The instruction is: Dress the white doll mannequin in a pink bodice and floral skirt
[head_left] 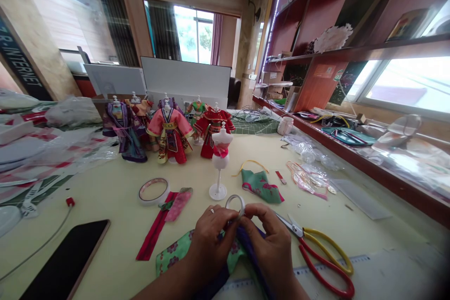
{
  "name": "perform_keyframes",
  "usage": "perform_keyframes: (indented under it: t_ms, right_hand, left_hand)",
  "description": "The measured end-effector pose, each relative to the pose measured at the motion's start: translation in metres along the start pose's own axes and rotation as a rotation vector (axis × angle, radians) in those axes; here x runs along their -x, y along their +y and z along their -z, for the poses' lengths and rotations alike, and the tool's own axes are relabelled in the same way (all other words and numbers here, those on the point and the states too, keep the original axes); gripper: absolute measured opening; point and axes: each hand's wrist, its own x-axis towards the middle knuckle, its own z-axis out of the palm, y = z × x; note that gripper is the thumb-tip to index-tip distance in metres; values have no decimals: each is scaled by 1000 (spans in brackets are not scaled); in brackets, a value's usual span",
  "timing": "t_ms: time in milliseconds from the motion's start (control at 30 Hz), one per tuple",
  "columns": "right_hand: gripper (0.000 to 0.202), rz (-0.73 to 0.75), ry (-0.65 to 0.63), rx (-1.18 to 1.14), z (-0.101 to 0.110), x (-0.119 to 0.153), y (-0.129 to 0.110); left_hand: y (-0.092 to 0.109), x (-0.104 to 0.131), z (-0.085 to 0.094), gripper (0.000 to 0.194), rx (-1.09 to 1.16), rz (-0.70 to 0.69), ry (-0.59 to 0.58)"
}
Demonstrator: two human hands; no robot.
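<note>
Head view: left hand (211, 239) and right hand (269, 239) are pinched together on a small tape ring (235, 204) over green-and-purple cloth (176, 251) at the near tabletop (105, 197). The ring looks light and stiff, best gripped by its rim; the cloth looks limp. Scissors (323, 255) lie just right.

You have two tape rolls (153, 191) (235, 203), one pair of scissors (321, 253), one phone (66, 260), one bare mannequin (220, 159), and about five dressed mannequins (169, 133).

Both hands (242, 239) perhaps on tape roll (235, 205)
</note>
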Motion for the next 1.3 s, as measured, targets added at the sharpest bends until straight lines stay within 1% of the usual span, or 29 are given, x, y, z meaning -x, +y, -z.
perform_keyframes:
  t_ms: [67, 267, 367, 567, 733, 967, 1133, 1300]
  right_hand:
    - [4, 13, -24, -3, 2, -2, -1]
    - [9, 59, -65, -9, 3, -6, -3]
    - [10, 89, -66, 33, 4, -6, -1]
    - [12, 213, -55, 138, 5, -3, 0]
    - [13, 254, -63, 200, 6, -3, -1]
    - [12, 190, -95, 176, 8, -4, -1]
    - [12, 152, -117, 163, 11, -4, 0]
    - [13, 133, -122, 178, 12, -4, 2]
  left_hand:
    - [-1, 0, 0, 15, -7, -3, -4]
    - [-5, 3, -2, 15, -51, -54, 0]
    - [-6, 2, -3, 16, -67, -64, 6]
    - [-6, 2, -2, 15, -94, -95, 19]
    - [-8, 1, -2, 15, -125, -88, 10]
    - [-9, 2, 0, 14, -151, -70, -17]
    - [-10, 4, -1, 27, -144, -16, -49]
    - [-11, 4, -2, 25, -101, -43, -52]
